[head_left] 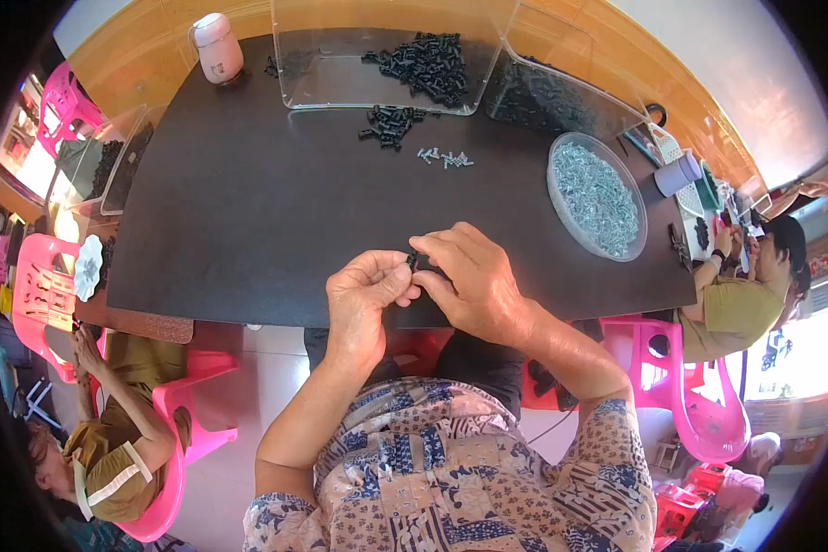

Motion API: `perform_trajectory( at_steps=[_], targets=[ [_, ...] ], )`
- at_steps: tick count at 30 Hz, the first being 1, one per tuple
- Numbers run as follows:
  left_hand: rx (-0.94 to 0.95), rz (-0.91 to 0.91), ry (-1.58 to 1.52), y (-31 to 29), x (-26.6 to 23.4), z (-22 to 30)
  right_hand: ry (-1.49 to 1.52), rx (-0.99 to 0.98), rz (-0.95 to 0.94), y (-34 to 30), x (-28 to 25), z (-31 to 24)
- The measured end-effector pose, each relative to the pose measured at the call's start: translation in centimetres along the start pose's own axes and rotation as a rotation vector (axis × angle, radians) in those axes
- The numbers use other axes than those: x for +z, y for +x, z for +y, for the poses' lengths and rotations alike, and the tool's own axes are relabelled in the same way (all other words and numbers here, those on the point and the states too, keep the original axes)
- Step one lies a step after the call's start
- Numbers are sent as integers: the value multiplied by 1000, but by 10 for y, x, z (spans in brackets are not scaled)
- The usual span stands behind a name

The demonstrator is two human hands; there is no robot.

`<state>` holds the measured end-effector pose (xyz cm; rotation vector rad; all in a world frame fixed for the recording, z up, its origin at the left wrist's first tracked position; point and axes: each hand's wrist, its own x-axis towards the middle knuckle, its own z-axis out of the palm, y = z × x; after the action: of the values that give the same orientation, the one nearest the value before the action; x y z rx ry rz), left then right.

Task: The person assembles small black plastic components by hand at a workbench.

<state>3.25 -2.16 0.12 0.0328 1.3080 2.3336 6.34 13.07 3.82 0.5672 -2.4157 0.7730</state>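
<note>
Just past the table's near edge, my left hand pinches a small black plastic part between thumb and fingers. My right hand meets it from the other side, its thumb and forefinger closed about the same part. Fingertips hide most of that piece, so its exact kind does not show. Farther out on the dark table lie a few loose silvery screws and a small heap of similar black parts. At right stands a round clear tub full of silvery screws.
A clear box with black parts stands at the back, another clear box beside it. A pink bottle is far left, a purple cup right. Co-workers sit left and right, by pink chairs.
</note>
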Motion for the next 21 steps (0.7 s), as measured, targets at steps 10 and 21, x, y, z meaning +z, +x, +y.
perform_trajectory(
  at_steps=[10,21],
  targets=[
    [4,-17,-102,-4,3,4,-167,-191,107,1,7,-3],
    [-20,-9,-118,-12,3,2,-54,-246,170,-6,17,8]
  ],
)
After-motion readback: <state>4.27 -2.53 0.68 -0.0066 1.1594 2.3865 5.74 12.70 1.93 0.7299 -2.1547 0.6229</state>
